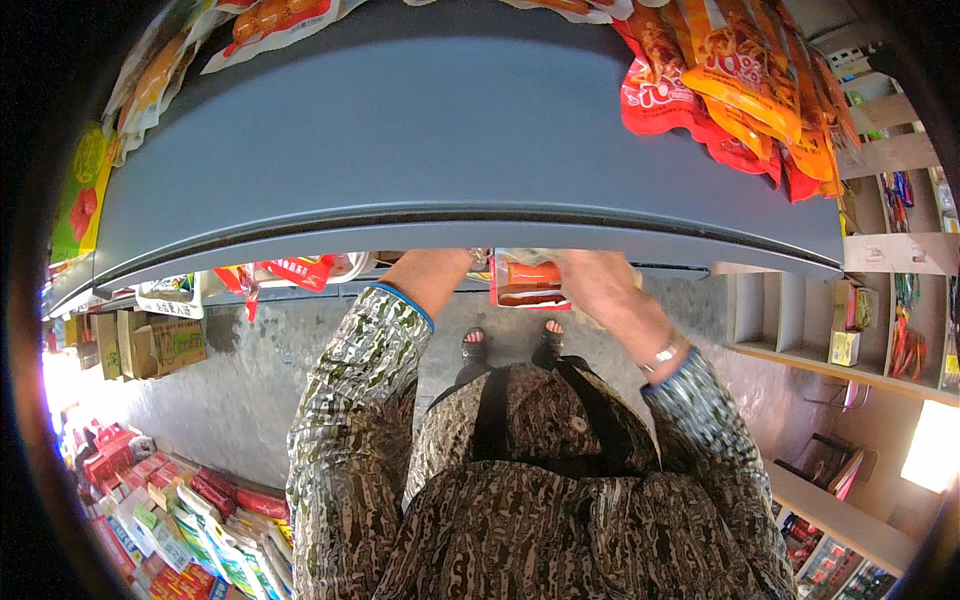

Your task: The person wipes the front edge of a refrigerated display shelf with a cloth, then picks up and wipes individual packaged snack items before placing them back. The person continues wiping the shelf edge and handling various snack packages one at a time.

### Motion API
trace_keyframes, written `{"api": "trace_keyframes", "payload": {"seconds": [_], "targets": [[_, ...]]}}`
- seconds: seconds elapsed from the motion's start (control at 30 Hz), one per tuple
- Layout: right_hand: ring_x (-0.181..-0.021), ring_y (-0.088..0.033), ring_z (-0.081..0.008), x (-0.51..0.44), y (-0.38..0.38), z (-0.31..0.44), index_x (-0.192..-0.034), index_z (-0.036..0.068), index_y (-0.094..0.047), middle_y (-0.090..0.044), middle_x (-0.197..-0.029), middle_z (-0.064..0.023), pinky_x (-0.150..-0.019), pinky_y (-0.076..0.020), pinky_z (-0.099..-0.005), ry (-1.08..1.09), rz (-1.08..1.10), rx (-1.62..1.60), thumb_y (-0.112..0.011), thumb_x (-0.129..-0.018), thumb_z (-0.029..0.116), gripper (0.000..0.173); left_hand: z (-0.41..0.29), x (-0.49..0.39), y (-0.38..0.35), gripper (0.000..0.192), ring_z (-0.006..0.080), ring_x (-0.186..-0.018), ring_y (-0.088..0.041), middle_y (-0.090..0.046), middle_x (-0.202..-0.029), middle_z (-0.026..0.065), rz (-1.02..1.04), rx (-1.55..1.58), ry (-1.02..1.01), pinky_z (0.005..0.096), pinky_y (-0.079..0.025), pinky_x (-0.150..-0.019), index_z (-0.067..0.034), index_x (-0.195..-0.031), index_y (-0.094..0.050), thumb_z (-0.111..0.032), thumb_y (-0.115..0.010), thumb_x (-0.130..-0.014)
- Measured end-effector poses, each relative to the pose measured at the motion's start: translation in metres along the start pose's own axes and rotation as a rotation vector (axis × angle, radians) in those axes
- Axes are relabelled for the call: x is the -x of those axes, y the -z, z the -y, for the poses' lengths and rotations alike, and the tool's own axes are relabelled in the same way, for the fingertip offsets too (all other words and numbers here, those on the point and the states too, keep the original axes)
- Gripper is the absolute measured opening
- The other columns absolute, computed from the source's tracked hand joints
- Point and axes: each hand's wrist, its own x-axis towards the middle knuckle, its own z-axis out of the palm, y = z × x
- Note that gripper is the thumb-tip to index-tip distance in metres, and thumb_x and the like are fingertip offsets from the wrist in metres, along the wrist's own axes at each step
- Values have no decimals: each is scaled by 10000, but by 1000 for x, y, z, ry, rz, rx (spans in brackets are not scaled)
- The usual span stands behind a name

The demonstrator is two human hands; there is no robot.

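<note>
A grey metal shelf (465, 127) spans the view above my hands and cuts off part of both. My left hand (450, 262) reaches under its front edge; the fingers are hidden. My right hand (592, 281) is bent and blurred, beside a red-edged display box (531, 304). Inside that box sits an orange-red packaged item (529, 274). Something pale lies at the right fingertips, but whether it is gripped is not clear. To the left of my left hand, red snack packets (300, 270) stick out from the lower shelf.
Red and orange snack pouches (720, 82) hang over the upper shelf's right side. Wooden shelving (802, 307) stands at right. Cardboard boxes (154, 345) sit at left on the concrete floor (240, 397), with stacked packaged goods (187, 525) further back.
</note>
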Motion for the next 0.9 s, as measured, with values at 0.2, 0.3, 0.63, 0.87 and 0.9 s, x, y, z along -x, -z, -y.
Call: {"api": "trace_keyframes", "payload": {"seconds": [0.2, 0.3, 0.63, 0.87, 0.9], "targets": [[-872, -704, -377, -2, 6, -11, -970, 5, -661, -697, -930, -220, -764, -570, -476, 143, 161, 245, -513, -895, 89, 186, 0, -4, -4, 213, 313, -771, -687, -714, -887, 153, -15, 9, -8, 454, -552, -712, -26, -925, -696, -214, -616, -863], [-874, -704, -366, 3, 20, -18, -971, 7, -665, -701, -954, -216, -780, -568, -471, 84, 287, 305, -508, -911, 105, 195, -1, -4, -5, 217, 312, -773, -687, -714, -890, 153, -32, 14, -15, 454, -552, -714, -27, -928, -696, -219, -618, -863], [-1036, -664, -306, 8, 8, 3, -936, 20, -673, -679, -1076, -141, -849, -563, -414, 444, 93, 179, -566, -863, 71, 139, -2, -3, -10, 232, 308, -779, -688, -716, -902, 152, -68, 44, -43, 452, -555, -719, -27, -940, -695, -235, -624, -864], [-1007, -661, -283, 28, 45, -47, -1056, 30, -684, -695, -1039, -93, -858, -531, -392, 7, -110, 90, -599, -844, 11, 229, -14, 4, 11, 243, 306, -783, -688, -717, -910, 151, -79, 18, -148, 451, -556, -722, -28, -948, -695, -247, -629, -864], [-996, -661, -255, 34, 49, -55, -1079, 33, -681, -700, -1046, -83, -855, -533, -378, -22, -178, -16, -601, -861, -1, 235, -19, 8, 16, 245, 306, -783, -688, -717, -911, 151, 0, -21, -175, 451, -556, -723, -28, -949, -695, -248, -629, -864]]}}
